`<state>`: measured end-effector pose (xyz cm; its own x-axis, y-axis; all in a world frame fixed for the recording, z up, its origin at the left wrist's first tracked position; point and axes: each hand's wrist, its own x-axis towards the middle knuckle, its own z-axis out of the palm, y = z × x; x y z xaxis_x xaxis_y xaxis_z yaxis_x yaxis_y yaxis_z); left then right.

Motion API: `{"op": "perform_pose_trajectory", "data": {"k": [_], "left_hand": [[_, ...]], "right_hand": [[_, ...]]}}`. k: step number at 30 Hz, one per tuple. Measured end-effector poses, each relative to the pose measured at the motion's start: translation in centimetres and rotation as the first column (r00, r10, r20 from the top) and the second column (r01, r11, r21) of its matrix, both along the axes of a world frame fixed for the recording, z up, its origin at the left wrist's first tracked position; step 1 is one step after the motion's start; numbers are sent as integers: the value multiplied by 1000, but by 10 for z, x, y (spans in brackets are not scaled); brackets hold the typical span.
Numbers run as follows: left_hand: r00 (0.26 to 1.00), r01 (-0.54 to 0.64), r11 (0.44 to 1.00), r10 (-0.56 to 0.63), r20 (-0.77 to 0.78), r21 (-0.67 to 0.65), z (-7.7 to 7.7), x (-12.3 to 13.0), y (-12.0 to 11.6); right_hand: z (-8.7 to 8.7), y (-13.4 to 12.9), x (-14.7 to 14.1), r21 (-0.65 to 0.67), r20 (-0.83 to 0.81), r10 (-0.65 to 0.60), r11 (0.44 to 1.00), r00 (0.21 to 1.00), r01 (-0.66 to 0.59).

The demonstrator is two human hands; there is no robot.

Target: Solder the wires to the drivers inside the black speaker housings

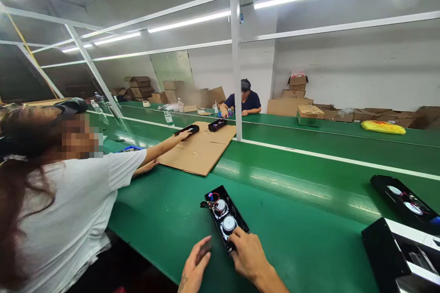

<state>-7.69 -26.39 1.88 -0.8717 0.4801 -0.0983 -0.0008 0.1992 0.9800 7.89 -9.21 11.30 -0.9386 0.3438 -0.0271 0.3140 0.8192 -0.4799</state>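
A black speaker housing [225, 219] lies at a slant on the green bench in front of me, its inside facing up. Two round silver-white speaker drivers [229, 224] sit in it, and red and dark wires with a small board [207, 204] stick out near its far end. My right hand [250, 254] grips the near end of the housing, fingers curled over its edge; the fingertips are partly hidden. Just left of that end, my left hand [195, 263] is held apart from it, thumb and fingers spread with nothing between them.
At right lie another speaker housing [405, 201] and a black-and-white box [392, 252]. A co-worker in a white shirt [75, 192] reaches over a cardboard sheet [199, 151] to a black housing [190, 130]. Another person [252, 100] works across the bench. A white post [235, 55] rises mid-bench.
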Motion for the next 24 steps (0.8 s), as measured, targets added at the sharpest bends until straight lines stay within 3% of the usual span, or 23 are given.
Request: {"op": "perform_pose_trajectory", "data": {"k": [3, 7, 11, 14, 17, 19, 21, 24], "left_hand": [[999, -43, 999, 43, 12, 16, 8, -5, 3], [999, 5, 999, -7, 50, 34, 10, 10, 33], [970, 219, 973, -225, 94, 72, 7, 47, 83], [903, 411, 905, -421, 88, 105, 5, 83, 118], [826, 556, 825, -562, 47, 96, 4, 111, 140], [792, 609, 790, -611, 10, 71, 4, 122, 144], [771, 637, 770, -636, -26, 49, 6, 126, 143], [746, 665, 747, -663, -65, 23, 9, 125, 137]], "right_hand": [[5, 22, 48, 26, 11, -6, 1000, 1000, 5], [4, 43, 137, 51, 43, -66, 997, 997, 64], [-3, 54, 218, 172, 31, -149, 975, 988, 142], [-11, 59, 261, 217, 34, -240, 949, 970, 228], [-26, 55, 287, 230, -26, -333, 915, 942, 330], [-38, 43, 292, 231, -195, -402, 868, 895, 440], [-50, 25, 290, 198, -377, -457, 810, 805, 552], [-62, -3, 273, 167, -527, -507, 726, 683, 668]]}}
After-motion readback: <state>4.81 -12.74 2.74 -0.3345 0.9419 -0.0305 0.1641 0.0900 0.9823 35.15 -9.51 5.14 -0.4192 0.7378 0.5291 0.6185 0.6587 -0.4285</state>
